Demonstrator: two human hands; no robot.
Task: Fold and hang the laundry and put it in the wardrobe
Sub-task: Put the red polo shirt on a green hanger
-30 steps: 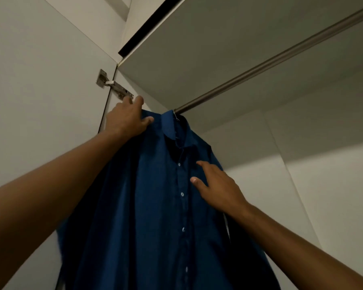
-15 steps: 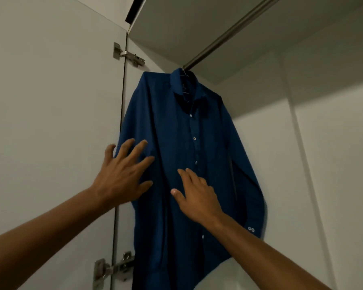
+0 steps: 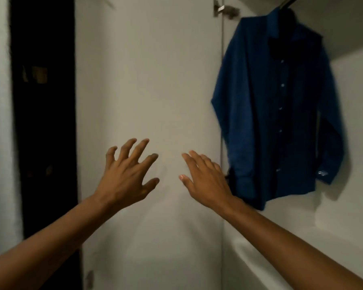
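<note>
While both hands hover empty, fingers spread, the blue shirt (image 3: 266, 105) hangs upright up and right of them; the right hand (image 3: 205, 181) is nearer, the left hand (image 3: 126, 174) farther. Its hanging looks done.

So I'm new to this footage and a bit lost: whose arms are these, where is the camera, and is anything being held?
There is no machine here. A person wears one camera on the head, looking forward and down, so the two bare arms reaching in from below are their own. The left hand and right hand are both empty, fingers spread, in front of a pale wardrobe door. To the right, inside the wardrobe, a blue shirt hangs buttoned up from a rail at the top edge. The picture is blurry, so I cannot tell whether the hands touch the door. Nothing is held.
</note>
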